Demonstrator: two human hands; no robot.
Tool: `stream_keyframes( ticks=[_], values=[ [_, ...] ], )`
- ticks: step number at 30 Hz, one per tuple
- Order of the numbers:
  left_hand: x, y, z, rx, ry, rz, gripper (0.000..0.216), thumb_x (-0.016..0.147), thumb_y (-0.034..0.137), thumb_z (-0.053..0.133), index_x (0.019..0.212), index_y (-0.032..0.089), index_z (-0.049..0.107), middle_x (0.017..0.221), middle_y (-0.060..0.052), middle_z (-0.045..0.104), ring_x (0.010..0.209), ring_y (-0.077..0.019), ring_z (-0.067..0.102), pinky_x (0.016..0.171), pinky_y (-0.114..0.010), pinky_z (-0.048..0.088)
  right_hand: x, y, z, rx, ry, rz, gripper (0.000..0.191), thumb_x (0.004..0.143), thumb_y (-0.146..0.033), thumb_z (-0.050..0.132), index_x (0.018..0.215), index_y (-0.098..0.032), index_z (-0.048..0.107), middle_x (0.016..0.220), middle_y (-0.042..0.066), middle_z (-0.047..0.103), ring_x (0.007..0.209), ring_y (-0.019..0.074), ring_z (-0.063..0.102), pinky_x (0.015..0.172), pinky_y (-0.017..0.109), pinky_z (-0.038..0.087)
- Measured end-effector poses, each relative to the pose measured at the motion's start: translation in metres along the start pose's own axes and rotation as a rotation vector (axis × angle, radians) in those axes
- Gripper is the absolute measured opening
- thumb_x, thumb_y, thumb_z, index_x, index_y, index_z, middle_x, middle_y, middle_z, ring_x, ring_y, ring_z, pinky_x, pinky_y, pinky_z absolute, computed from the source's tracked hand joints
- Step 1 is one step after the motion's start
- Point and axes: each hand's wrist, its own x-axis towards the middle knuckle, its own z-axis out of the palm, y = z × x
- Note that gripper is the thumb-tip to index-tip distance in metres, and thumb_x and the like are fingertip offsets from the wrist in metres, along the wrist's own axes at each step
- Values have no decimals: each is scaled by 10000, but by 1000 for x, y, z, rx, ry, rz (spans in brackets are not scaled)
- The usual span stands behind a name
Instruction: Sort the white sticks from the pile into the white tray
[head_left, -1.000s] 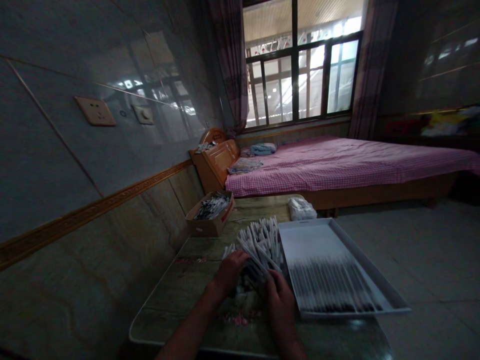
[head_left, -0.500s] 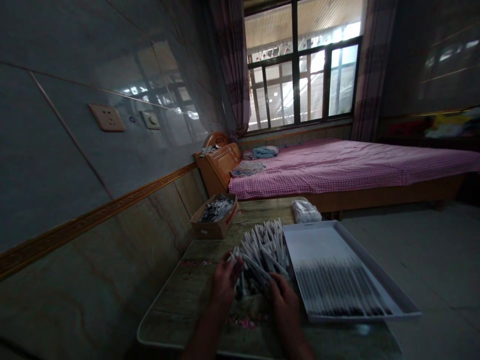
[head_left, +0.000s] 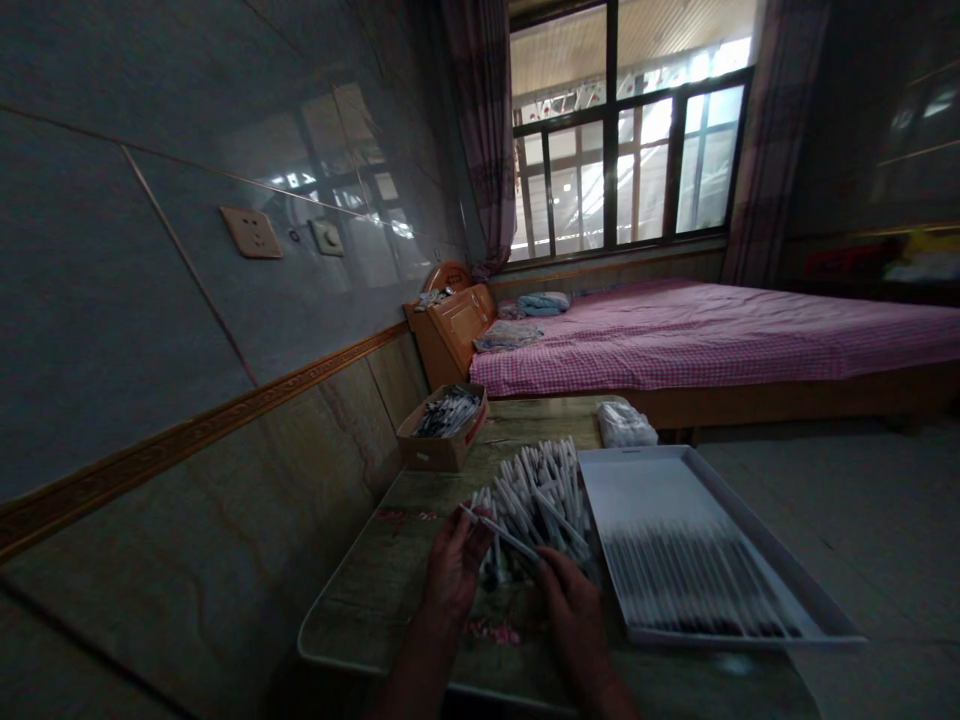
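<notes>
A slim whitish pen (head_left: 511,540) slants between my hands. My left hand (head_left: 452,560) pinches its upper left end, and my right hand (head_left: 571,592) grips the lower right end. Just behind them a heap of similar white pens (head_left: 541,485) lies on the table, some with dark ends toward me. To the right, a shallow white tray (head_left: 637,485) contains a row of pens (head_left: 697,575) laid side by side, their near ends dark. The row looks blurred.
A cardboard box (head_left: 431,455) full of dark and light pens stands at the table's back left, by the wall. A clear plastic-wrapped bundle (head_left: 626,425) lies behind the tray. Beyond the table (head_left: 360,600) is a bed (head_left: 675,350) with a pink checked sheet.
The view has turned slightly left, so everything sits farther right. My left fingers have come onto the far end of the pen in my right hand, and it now spans both hands.
</notes>
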Motion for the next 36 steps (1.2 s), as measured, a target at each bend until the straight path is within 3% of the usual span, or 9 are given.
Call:
stream_keyframes(
  ticks=[5, 8, 11, 26, 36],
  values=[
    [1, 5, -12, 532, -38, 302, 297, 654, 284, 820, 887, 176, 673, 812, -37, 757, 739, -209, 741, 658, -308, 601, 2, 5, -3, 24, 38, -1, 390, 832, -538, 588, 963, -212, 755, 991, 99, 760, 943, 274, 696, 836, 393, 557],
    [-1, 13, -19, 868, -78, 526, 262, 665, 344, 780, 857, 187, 698, 821, -52, 762, 808, -238, 728, 747, -350, 587, 2, 6, -2, 35, 35, -31, 368, 837, -528, 599, 961, -221, 759, 995, 92, 759, 944, 265, 691, 835, 384, 555],
    [-3, 22, -24, 1006, -118, 610, 235, 687, 382, 744, 841, 206, 711, 802, -45, 766, 789, -240, 725, 756, -355, 580, 1, 6, -1, 34, 37, -50, 324, 849, -489, 603, 964, -230, 761, 991, 84, 759, 933, 257, 691, 809, 368, 559],
    [3, 37, -35, 1027, -281, 523, 182, 705, 324, 727, 838, 207, 769, 830, -49, 776, 810, -230, 712, 756, -315, 553, 0, 1, -2, 35, 8, -70, 269, 841, -454, 630, 934, -242, 767, 952, 75, 762, 899, 256, 691, 798, 370, 556],
    [3, 50, -32, 1027, -278, 462, 180, 618, 306, 755, 736, 175, 719, 615, 20, 637, 592, -152, 578, 555, -237, 442, 0, -1, -2, 21, -17, -130, 234, 854, -412, 619, 931, -250, 769, 920, 55, 758, 861, 232, 700, 767, 329, 564]
  ],
)
